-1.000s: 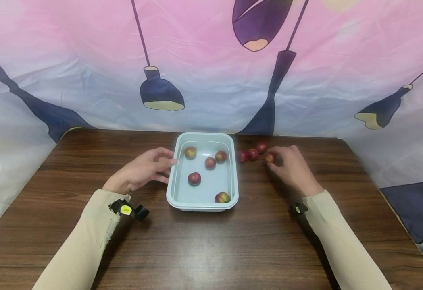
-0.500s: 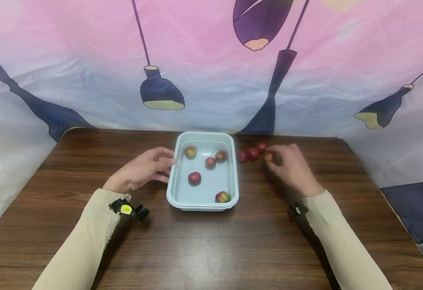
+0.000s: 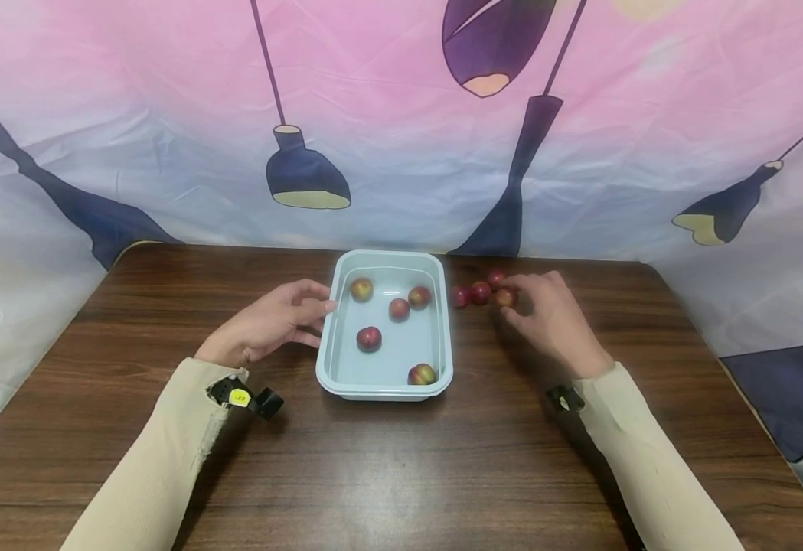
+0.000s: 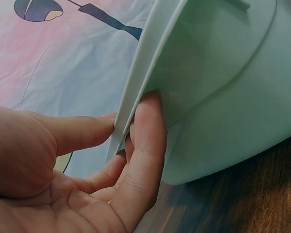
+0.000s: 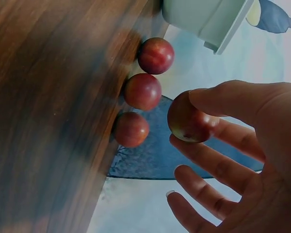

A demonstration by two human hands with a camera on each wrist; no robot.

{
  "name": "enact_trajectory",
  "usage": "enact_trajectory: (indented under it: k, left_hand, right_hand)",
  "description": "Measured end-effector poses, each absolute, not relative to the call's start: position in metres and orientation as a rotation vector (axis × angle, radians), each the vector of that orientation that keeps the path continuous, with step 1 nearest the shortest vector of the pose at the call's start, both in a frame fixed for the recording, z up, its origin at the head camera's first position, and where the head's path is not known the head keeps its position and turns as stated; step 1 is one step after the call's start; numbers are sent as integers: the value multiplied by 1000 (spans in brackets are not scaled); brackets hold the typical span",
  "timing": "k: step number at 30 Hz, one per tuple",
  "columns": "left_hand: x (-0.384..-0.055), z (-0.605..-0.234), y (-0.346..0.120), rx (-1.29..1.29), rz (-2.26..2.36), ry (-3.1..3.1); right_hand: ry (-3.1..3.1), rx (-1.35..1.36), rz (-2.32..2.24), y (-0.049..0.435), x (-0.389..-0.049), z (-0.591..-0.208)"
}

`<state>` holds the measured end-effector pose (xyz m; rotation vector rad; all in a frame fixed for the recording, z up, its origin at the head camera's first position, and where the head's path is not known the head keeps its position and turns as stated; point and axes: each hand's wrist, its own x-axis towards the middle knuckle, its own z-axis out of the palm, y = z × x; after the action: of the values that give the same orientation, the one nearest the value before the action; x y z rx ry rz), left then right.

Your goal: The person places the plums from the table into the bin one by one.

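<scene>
A pale blue-green plastic tub stands on the table with several plums inside, one of them a dark red plum. My left hand pinches the tub's left rim; in the left wrist view the thumb lies on top and the fingers are beneath the rim. To the right of the tub, my right hand pinches a red-and-yellow plum between thumb and fingers. Beside it three red plums rest on the table in a row, leading toward the tub.
The brown wooden table ends at the back against a hanging cloth printed with lamps. Both wrists carry small black cameras, one visible as a black device by the left cuff.
My right hand has shifted slightly to the left with the plum, nearer the other three. The left hand and the tub have stayed where they were.
</scene>
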<state>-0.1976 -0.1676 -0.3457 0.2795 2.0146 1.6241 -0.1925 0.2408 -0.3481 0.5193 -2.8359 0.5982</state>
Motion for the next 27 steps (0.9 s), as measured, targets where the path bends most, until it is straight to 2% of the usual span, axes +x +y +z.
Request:
enact_trajectory:
  k: [27]
  left_hand:
    - [-197, -346, -168, 273, 1627, 2016]
  right_hand:
    - [-2804, 487, 619, 228, -180, -335]
